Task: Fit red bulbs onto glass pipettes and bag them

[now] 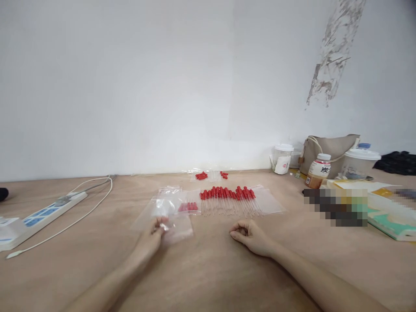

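Hold the clear plastic bag (183, 232) lightly in your left hand (156, 229), whose fingers pinch it over the brown table covering (201, 273), left of and nearer you than the row of red-topped sticks (227, 197); film this thin would likely crease under a hard grip. Your right hand (251, 237) is curled in with nothing visible between its fingers, so uncurl it to steady the film, without brushing the sticks, which could roll out of line.
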Motion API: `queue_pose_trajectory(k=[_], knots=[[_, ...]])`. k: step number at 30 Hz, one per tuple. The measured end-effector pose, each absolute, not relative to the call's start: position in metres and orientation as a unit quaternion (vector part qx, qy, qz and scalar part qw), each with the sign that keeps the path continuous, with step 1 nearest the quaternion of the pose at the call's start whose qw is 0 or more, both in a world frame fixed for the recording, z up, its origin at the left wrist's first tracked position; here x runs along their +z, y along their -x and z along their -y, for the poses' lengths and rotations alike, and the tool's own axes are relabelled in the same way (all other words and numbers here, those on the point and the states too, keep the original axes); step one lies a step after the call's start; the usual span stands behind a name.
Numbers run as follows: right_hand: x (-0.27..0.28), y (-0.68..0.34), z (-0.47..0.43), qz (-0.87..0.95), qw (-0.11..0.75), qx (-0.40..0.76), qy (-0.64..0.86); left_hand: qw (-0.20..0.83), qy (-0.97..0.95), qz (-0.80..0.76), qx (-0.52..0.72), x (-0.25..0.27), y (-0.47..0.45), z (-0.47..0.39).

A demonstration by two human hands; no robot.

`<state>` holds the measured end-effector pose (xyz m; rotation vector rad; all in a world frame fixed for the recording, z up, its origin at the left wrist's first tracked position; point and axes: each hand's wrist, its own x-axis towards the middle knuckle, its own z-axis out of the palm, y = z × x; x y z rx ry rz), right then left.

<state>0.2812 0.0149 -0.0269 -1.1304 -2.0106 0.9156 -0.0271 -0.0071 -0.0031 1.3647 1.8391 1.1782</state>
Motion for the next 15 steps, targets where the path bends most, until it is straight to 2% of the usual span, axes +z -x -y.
queue_pose_trajectory(k=[2,4,6,7,11,13,15], knots=[[-0.027,-0.281,-0.015,0.767,0.324,0.344,0.435,0.383,-0.51,-0.671,0.378,-0.002,0.015,0.037],[-0.026,-0.281,-0.017,0.765,0.329,0.333,0.443,0.397,-0.586,-0.648,0.282,0.011,0.014,0.06],[-0.024,-0.281,-0.024,0.764,0.344,0.3,0.457,0.386,-0.708,-0.576,0.133,0.031,0.02,0.071],[-0.022,-0.28,-0.029,0.764,0.354,0.271,0.466,0.343,-0.759,-0.547,0.085,0.041,0.023,0.072],[-0.007,-0.27,-0.062,0.743,0.371,0.129,0.543,0.094,-0.92,-0.371,0.079,0.058,0.021,0.05],[0.0,-0.261,-0.082,0.712,0.358,0.11,0.594,0.043,-0.957,-0.282,0.06,0.051,0.011,0.037],[0.005,-0.251,-0.099,0.687,0.35,0.112,0.627,0.041,-0.97,-0.238,0.024,0.041,-0.001,0.028]])
